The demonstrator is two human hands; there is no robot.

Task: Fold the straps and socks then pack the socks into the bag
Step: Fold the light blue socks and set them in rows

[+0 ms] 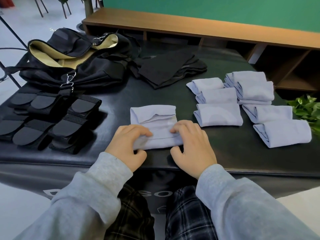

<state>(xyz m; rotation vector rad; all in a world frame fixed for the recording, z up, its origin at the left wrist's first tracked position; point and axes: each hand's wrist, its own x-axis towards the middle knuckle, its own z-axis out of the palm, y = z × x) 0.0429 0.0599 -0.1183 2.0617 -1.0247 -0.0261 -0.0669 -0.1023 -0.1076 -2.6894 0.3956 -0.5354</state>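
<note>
Head view: sock [154, 118] lengthwise away from person.

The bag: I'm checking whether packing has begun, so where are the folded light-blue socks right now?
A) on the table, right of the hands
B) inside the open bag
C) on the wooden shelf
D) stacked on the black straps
A: the folded socks lie on the table to the right of both hands, while the open bag at far left shows only its tan lining.
</note>
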